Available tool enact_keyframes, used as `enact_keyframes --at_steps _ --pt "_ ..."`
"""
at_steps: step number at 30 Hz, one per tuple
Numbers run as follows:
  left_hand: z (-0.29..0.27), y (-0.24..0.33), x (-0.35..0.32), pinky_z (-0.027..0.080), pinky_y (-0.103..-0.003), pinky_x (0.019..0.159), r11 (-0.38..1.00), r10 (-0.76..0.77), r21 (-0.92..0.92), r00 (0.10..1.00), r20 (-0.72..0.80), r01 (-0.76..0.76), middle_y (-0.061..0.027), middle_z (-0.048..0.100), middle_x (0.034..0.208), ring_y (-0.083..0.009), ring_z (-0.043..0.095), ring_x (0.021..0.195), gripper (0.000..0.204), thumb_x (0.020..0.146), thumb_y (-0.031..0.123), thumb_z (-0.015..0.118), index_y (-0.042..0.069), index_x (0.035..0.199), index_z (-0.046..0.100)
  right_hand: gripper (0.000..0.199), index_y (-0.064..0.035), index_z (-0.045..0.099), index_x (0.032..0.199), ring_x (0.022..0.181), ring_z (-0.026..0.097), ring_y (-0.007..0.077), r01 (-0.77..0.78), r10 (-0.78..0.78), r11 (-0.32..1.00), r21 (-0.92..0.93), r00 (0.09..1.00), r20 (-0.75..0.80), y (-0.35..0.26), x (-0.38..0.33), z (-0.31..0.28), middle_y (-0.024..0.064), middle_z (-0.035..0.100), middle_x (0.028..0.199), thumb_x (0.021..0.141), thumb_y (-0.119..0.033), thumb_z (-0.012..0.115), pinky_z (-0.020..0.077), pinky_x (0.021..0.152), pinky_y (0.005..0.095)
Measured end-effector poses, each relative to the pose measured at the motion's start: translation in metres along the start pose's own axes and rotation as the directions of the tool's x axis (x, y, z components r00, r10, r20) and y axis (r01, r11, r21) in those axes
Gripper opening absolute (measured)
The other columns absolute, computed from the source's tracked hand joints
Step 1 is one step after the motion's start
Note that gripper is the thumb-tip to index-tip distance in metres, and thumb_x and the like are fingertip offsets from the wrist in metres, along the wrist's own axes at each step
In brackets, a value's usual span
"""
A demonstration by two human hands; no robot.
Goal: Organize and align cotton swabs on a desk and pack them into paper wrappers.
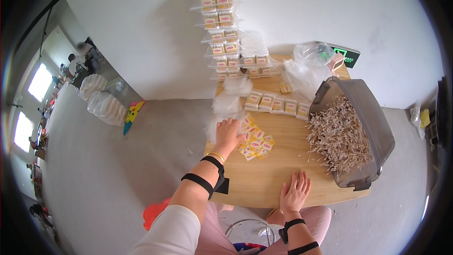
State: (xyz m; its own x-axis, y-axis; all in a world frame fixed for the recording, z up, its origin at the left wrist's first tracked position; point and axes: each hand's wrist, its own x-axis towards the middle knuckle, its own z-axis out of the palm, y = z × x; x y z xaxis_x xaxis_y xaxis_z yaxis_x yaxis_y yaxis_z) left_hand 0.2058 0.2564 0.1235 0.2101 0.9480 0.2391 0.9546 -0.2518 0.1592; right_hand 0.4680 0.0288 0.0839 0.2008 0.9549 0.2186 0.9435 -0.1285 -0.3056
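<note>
My left hand (229,135) reaches over a pile of clear plastic bags (227,105) at the table's left edge. Its fingers rest on the bags and its thumb sticks out apart, toward small yellow-and-white printed cards (255,141) heaped beside it. My right hand (295,191) lies flat on the table's near edge, fingers stretched out, holding nothing. Loose cotton swabs (340,134) spill from a grey plastic bin (373,132) tipped on its side at the right. Beyond the cards stands a row of filled swab packs (277,105).
Bagged swab packs (219,20) rise in a tall stack against the wall, with a shorter stack (255,61) beside it. Crumpled plastic bags (306,68) and a green exit sign (347,55) sit at the back. A stool (250,224) is under the wooden table (283,153).
</note>
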Motion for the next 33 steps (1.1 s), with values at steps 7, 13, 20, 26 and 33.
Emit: enact_keyframes --at_steps 7,13,20,26,33 --pt "-0.005 -0.023 -0.008 0.055 -0.043 0.068 0.936 -0.093 -0.346 0.992 -0.081 0.060 -0.0144 0.074 0.087 -0.0309 0.072 0.076 0.017 0.085 0.021 0.079 0.005 0.087 0.073 0.057 -0.0052 0.052 0.143 0.149 0.034 0.0356 0.011 -0.011 0.999 0.033 1.000 0.000 -0.006 0.001 0.001 0.0192 0.045 0.153 0.092 -0.028 0.061 0.0193 0.126 0.0553" --pt "-0.066 -0.024 -0.030 0.050 -0.029 0.064 0.528 -0.448 -0.836 0.885 -0.128 0.147 -0.0031 0.071 0.079 -0.0127 0.063 0.067 0.015 0.092 0.015 0.077 0.002 0.087 0.071 0.055 -0.0058 0.052 0.142 0.148 0.035 0.0346 0.023 -0.022 0.999 0.038 0.999 -0.041 -0.007 0.004 0.001 0.0178 0.046 0.152 0.092 -0.026 0.061 0.0197 0.126 0.0541" --pt "-0.103 0.027 -0.191 0.045 -0.023 0.053 -0.068 -0.469 -0.920 0.802 0.370 0.385 -0.0006 0.064 0.076 -0.0077 0.058 0.059 0.018 0.092 0.014 0.077 0.007 0.099 0.062 0.056 -0.0065 0.052 0.141 0.149 0.034 0.0335 0.054 -0.049 0.997 0.046 0.993 -0.110 0.000 0.001 0.011 0.0158 0.045 0.152 0.091 -0.029 0.065 0.0196 0.126 0.0543" --pt "-0.122 0.053 -0.293 0.059 -0.029 0.077 -0.278 -0.394 -0.843 0.746 0.537 0.461 -0.0066 0.070 0.095 -0.0154 0.071 0.082 0.021 0.100 0.019 0.070 0.004 0.111 0.061 0.039 -0.0086 0.066 0.125 0.129 0.054 0.0338 -0.084 0.078 0.976 0.199 0.996 0.035 -0.004 -0.012 -0.002 0.0168 0.058 0.137 0.088 -0.022 0.070 0.0388 0.113 0.0512" --pt "-0.149 0.073 -0.326 0.055 -0.026 0.076 -0.238 -0.363 -0.809 0.724 0.587 0.537 -0.0046 0.072 0.099 -0.0102 0.067 0.086 0.026 0.100 0.025 0.070 0.004 0.116 0.070 0.014 -0.0005 0.070 0.088 0.074 0.068 0.0318 0.055 -0.249 0.568 0.821 0.963 0.108 -0.088 -0.079 -0.084 0.0169 0.071 0.083 0.088 -0.014 0.073 0.0548 0.069 0.0392"
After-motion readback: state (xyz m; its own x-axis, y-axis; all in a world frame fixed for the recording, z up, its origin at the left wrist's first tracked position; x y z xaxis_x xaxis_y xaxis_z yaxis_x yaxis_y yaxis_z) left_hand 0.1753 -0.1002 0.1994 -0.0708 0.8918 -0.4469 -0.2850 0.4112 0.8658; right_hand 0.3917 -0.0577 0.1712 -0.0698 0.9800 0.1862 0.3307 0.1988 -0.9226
